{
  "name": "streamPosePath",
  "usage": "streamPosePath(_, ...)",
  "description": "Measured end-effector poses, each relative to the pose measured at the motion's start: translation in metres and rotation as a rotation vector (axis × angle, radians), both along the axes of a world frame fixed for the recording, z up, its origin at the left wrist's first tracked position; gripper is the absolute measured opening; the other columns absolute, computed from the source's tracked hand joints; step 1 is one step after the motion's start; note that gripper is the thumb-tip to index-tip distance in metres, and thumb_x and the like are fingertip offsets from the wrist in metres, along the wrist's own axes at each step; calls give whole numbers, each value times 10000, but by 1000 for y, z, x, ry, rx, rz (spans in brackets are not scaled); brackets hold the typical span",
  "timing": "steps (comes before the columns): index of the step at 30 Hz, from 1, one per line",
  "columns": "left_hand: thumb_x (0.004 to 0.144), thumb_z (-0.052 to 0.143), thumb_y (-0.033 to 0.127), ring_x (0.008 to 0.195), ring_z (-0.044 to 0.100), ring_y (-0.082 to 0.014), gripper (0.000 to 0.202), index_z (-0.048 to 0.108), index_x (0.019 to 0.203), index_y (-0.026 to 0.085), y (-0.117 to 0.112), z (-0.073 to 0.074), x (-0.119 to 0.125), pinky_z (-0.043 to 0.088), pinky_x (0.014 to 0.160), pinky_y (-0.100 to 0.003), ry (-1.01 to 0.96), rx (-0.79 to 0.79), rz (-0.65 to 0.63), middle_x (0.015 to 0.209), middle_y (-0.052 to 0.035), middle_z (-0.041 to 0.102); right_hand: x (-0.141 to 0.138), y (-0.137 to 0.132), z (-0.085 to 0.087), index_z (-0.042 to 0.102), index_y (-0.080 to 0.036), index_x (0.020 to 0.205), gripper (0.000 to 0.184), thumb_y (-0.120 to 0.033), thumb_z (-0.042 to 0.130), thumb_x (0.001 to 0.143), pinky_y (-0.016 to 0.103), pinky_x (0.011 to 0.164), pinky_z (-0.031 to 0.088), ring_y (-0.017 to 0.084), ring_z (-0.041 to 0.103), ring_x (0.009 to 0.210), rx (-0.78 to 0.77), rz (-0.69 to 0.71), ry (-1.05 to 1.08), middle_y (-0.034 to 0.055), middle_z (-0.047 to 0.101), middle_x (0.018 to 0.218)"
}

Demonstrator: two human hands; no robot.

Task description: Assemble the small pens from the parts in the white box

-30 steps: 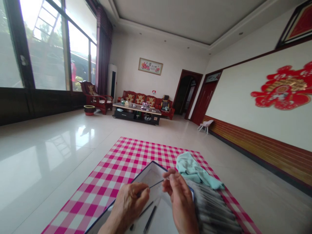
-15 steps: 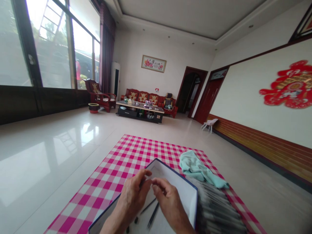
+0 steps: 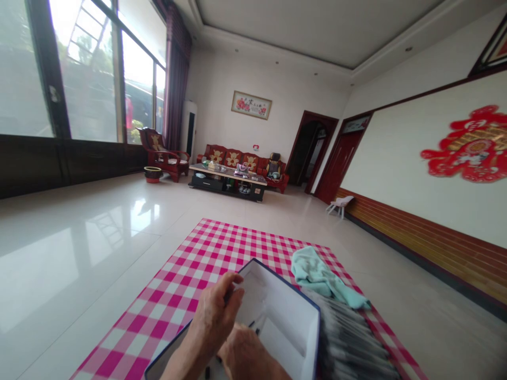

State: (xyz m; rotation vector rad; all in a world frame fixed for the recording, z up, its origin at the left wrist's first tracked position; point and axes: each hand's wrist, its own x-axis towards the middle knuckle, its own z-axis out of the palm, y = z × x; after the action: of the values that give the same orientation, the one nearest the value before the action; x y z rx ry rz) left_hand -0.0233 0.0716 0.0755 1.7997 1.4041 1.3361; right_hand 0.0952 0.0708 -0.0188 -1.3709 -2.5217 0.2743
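My left hand (image 3: pixel 216 314) is raised over a white box (image 3: pixel 291 301) with a dark blue rim. Its thumb and fingers curl together, and a small dark bit shows between them, too little to name. Below and beside it, my right hand (image 3: pixel 245 352) reaches down into the box, its fingers hidden from view. Near the right hand lie thin dark pen-like sticks (image 3: pixel 257 331), mostly covered by the hands. Beside the box on the right is a blurred pile of slim dark pen-like items (image 3: pixel 352 338) in what looks like clear wrapping.
A pink-and-white checked cloth (image 3: pixel 158 295) lies under the box. A crumpled mint-green cloth (image 3: pixel 325 277) rests at the right, beyond the pile. Farther off stand a low table (image 3: pixel 227 182), red wooden seats (image 3: pixel 164 155) and a small pale chair (image 3: pixel 339 206).
My right hand has moved from beside the left fingertips down and left into the box, covering most of the dark sticks. My left hand has stayed nearly in place.
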Motion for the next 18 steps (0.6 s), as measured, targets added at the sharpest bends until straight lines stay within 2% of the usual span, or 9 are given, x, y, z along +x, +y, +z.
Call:
streamPosePath(2, 835, 458, 274, 571, 578, -129, 179, 568, 958, 201, 0, 1, 1, 404, 536, -205, -3, 2, 9, 640, 33, 608, 8, -2, 20, 659, -177, 859, 214, -95, 499, 744, 322, 773, 452, 237, 616, 859, 12, -11, 130, 98, 680, 878)
streamPosePath(4, 837, 453, 265, 572, 581, -127, 179, 574, 952, 199, -1, 3, 2, 412, 542, -200, -18, -5, -9, 642, 32, 618, 16, 0, 46, 647, -197, 937, 219, -148, 526, 762, 297, 758, 452, 215, 613, 850, -8, -34, 360, 79, 671, 920)
streamPosePath(5, 840, 449, 262, 581, 587, -127, 179, 577, 948, 199, -2, 3, 2, 417, 551, -197, -21, -8, -27, 650, 29, 626, 19, 2, 60, 653, -194, 886, 175, -161, 533, 763, 280, 702, 459, 197, 615, 767, -42, -46, 481, 60, 673, 839)
streamPosePath(7, 843, 444, 257, 594, 597, -127, 177, 585, 932, 196, -3, 4, 3, 420, 559, -195, -5, -7, -54, 666, 21, 643, 26, 8, 83, 642, -183, 914, 158, -222, 549, 791, 266, 661, 465, 179, 608, 719, -142, -88, 759, 46, 668, 802)
streamPosePath(9, 842, 447, 256, 585, 596, -129, 181, 595, 923, 192, -4, 4, 3, 413, 553, -198, 45, 3, -51, 660, 16, 651, 31, 11, 95, 635, -169, 931, 201, -301, 597, 784, 270, 658, 476, 176, 606, 710, -232, -183, 1041, 49, 671, 802)
streamPosePath(11, 841, 447, 257, 564, 594, -129, 200, 608, 941, 191, -3, 3, 3, 412, 543, -199, 89, 11, -43, 647, 15, 658, 35, 12, 96, 630, -167, 947, 265, -353, 643, 759, 289, 694, 490, 185, 618, 755, -328, -263, 1284, 62, 679, 855)
streamPosePath(13, 841, 449, 261, 557, 599, -130, 223, 626, 962, 201, -3, 2, 3, 422, 546, -199, 121, 20, -47, 647, 13, 672, 36, 9, 90, 631, -175, 963, 295, -362, 674, 739, 308, 736, 497, 197, 627, 824, -433, -276, 1450, 74, 678, 936)
streamPosePath(15, 840, 454, 270, 553, 605, -135, 240, 648, 968, 211, -2, 0, 4, 434, 551, -200, 150, 22, -38, 640, 9, 682, 35, 5, 84, 641, -183, 967, 310, -350, 707, 715, 309, 742, 501, 193, 629, 838, -502, -273, 1553, 67, 671, 951)
streamPosePath(18, 837, 467, 278, 563, 614, -145, 253, 671, 974, 217, -3, -1, 5, 447, 561, -206, 182, 15, -18, 640, -3, 691, 33, 3, 78, 657, -182, 958, 334, -329, 751, 673, 302, 723, 508, 164, 625, 752, -532, -294, 1622, 42, 667, 870)
